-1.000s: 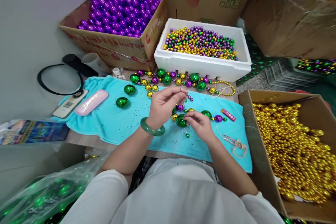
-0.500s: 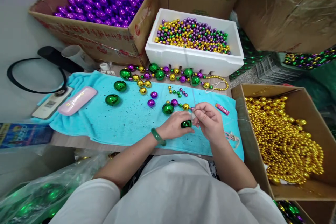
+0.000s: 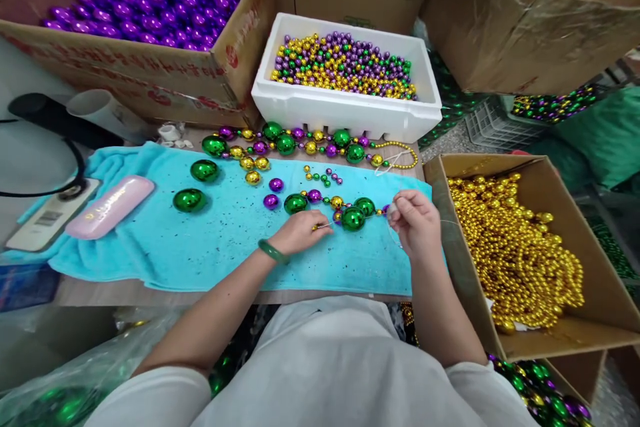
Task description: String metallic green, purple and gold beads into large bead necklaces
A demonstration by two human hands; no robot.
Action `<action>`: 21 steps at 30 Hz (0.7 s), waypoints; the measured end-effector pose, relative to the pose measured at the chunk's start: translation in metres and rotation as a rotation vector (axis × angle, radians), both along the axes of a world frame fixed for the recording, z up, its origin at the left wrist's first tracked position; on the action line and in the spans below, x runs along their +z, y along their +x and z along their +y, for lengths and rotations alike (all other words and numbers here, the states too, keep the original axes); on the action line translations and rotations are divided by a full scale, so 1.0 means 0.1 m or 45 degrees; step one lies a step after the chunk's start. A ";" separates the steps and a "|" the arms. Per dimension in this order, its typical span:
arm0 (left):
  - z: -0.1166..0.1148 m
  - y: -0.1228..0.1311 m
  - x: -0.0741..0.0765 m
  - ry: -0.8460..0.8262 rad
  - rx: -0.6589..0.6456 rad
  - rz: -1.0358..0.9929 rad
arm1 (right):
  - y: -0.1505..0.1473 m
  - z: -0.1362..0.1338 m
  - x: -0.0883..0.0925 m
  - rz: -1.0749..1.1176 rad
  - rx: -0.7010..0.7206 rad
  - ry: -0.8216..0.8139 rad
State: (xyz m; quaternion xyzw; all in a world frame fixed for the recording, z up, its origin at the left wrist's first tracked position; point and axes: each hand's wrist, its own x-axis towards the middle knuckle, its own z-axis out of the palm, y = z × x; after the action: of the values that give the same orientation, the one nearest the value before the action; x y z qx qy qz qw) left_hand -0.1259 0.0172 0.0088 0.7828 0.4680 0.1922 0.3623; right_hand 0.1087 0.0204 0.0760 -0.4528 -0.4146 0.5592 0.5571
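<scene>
1. A cardboard box of purple balls (image 3: 150, 73) stands far beyond the left hand, and a cardboard box of gold beads (image 3: 480, 161) sits just outside the right hand.
2. A turquoise towel (image 3: 225, 247) covers the worktop under both hands.
3. A white foam box (image 3: 345, 113) of mixed small beads lies straight beyond the hands.
4. The left hand (image 3: 299, 230) and right hand (image 3: 415, 220) were huddled together half a second ago. They are now drawn apart, each pinching an end of a thin thread.
5. A part-made strand (image 3: 325, 199) of green, purple and gold beads lies just beyond the fingers.
6. The large green ball (image 3: 353, 218), cupped in the fingers before, now sits free between the hands. Judging by this, it is on the thread and has been slid along towards the right hand.
7. Two loose green balls (image 3: 189, 200) rest well to the left of the left hand.
</scene>
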 end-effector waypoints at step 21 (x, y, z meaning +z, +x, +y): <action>-0.03 -0.64 0.19 -0.120 0.156 0.324 | 0.11 0.00 -0.54 0.016 -0.217 -0.206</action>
State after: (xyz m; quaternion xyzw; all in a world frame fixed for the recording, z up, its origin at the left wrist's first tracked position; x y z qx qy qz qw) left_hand -0.1903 0.0141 0.0278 0.7530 0.5654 0.0910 0.3241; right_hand 0.1198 0.0201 0.0218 -0.5263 -0.3247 0.5442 0.5669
